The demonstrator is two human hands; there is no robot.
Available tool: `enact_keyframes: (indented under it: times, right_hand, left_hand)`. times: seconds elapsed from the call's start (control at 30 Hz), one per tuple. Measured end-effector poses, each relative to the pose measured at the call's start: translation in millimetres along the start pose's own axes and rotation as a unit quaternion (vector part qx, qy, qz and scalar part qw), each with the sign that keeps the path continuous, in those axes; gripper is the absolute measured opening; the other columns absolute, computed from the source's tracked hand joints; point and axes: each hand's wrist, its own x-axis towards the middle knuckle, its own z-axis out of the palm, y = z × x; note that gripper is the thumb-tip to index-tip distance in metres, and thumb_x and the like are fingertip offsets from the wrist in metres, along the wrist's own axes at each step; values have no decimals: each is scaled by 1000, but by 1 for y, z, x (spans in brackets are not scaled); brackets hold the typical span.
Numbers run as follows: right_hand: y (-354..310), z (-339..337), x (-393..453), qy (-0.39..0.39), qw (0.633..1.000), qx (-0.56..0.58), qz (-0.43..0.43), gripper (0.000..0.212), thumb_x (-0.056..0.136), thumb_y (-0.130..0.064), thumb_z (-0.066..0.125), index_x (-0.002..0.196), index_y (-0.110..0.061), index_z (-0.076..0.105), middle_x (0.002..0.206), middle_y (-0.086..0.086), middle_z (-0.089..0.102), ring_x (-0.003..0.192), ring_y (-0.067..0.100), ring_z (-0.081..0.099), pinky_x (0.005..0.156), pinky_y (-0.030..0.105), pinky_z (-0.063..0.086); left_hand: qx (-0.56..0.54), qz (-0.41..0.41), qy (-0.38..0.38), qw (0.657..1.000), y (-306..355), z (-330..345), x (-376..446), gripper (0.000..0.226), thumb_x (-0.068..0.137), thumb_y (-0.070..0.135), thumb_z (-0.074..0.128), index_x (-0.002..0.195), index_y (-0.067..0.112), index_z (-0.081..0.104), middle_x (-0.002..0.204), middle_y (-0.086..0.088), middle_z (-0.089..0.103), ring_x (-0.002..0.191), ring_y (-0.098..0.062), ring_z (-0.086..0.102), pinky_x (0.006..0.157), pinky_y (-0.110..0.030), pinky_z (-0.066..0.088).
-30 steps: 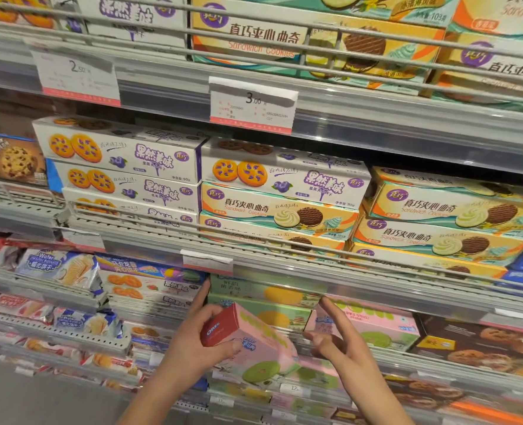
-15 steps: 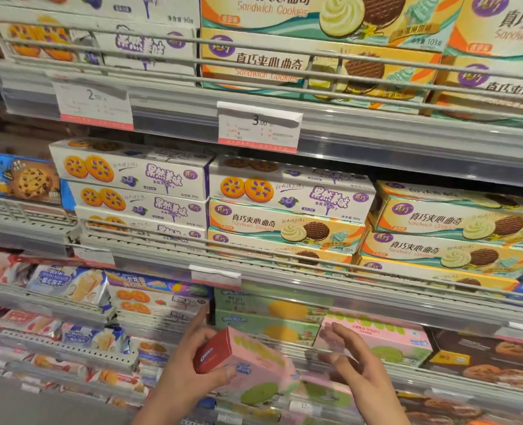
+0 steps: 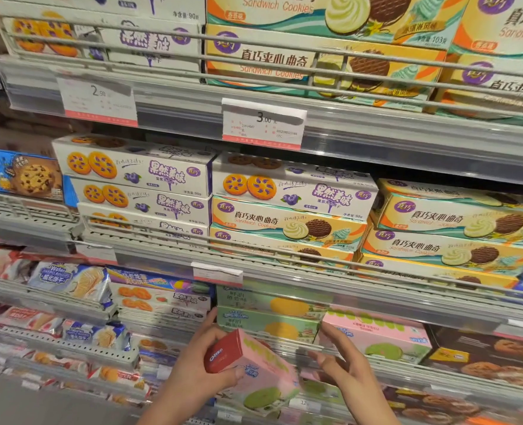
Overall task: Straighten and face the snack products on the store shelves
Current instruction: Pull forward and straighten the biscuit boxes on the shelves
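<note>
My left hand (image 3: 197, 368) grips a pink Oreo box (image 3: 263, 375) by its red end, held tilted in front of the low shelf. My right hand (image 3: 344, 365) hovers just right of the box with fingers spread, touching nothing I can make out. Behind it a matching pink box (image 3: 376, 335) lies on the shelf beside two stacked green boxes (image 3: 269, 320). Above, white blueberry cookie boxes (image 3: 137, 176) and yellow sandwich cookie boxes (image 3: 287, 225) sit stacked behind a wire rail.
Price tags (image 3: 263, 124) hang on the shelf edges. Wafer packs (image 3: 70, 280) and chocolate chip cookie boxes (image 3: 20, 176) fill the left shelves. Brown cookie boxes (image 3: 487, 354) lie at the right. A wire rail (image 3: 284, 250) fronts each shelf.
The view has tilted upward, so both hands sit lower in frame. My left hand still holds the pink box; my right hand has drawn slightly back from the shelf.
</note>
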Motion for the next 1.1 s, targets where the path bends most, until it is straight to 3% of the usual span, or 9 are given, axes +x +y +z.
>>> enact_keyframes:
  times: [0.17,0.3,0.43,0.5,0.63,0.83,0.9,1.0,1.1]
  right_hand:
    - [1,-2,0,-7,1000,16,1,48,95,-11,68,136,-29,54,94,-23,75,100,30,72,99,54,52]
    - [-3,-1,-4,-33,999,2,-13,64,77,-38,69,138,-33,52,92,-23,74,101,26,72,100,48,53]
    - [0,-3,-7,-45,999,-2,-26,64,78,-31,66,140,-31,51,84,-13,75,106,16,71,105,47,50]
    - [1,-4,-7,-51,998,3,-23,64,79,-31,67,141,-32,50,96,-16,76,107,16,71,102,49,52]
    - [2,-6,-7,-61,998,19,-22,74,73,-44,72,142,-34,47,134,-23,60,107,14,70,83,32,59]
    - [24,-15,-12,-28,1000,-4,1,42,95,-9,66,130,-30,58,133,-14,63,97,13,72,80,35,60]
    - [32,-24,-18,-28,999,-7,19,33,88,-24,76,119,-28,66,126,-6,69,97,16,73,84,48,60]
    - [43,-38,-25,-25,999,-3,46,77,52,-75,82,107,-23,74,109,0,75,100,22,72,78,40,62]
    - [50,-53,-31,-43,996,38,71,56,62,-64,77,103,-26,77,109,6,74,107,21,69,81,32,60]
  left_hand:
    - [-12,5,-2,1000,-6,-1,2,50,58,51,93,98,31,70,156,34,24,145,14,22,111,-39,38]
    - [-21,19,1,1000,-6,-3,1,52,56,54,92,98,31,71,151,41,26,142,17,23,102,-27,39]
    - [-10,23,6,1000,-4,-2,2,56,53,63,89,97,35,69,154,34,23,142,21,17,101,-23,35]
    - [-6,13,4,1000,-4,-3,2,56,53,65,89,98,37,69,154,36,22,142,20,18,103,-26,35]
    - [0,2,2,1000,0,-4,1,61,51,68,89,101,38,71,154,39,23,142,16,23,104,-31,42]
    - [-26,-7,17,999,18,-2,-11,57,50,63,88,100,39,72,147,44,32,128,14,46,86,-24,55]
    - [-55,-9,19,998,20,-1,-16,59,51,63,88,101,36,72,142,37,42,123,7,54,85,-28,58]
    - [-104,-29,10,994,22,7,-21,70,46,66,90,103,31,72,123,5,67,105,-19,70,76,-29,60]
    - [-147,-86,8,985,24,28,-25,87,40,61,92,109,14,68,98,-12,76,89,-31,73,70,-25,58]
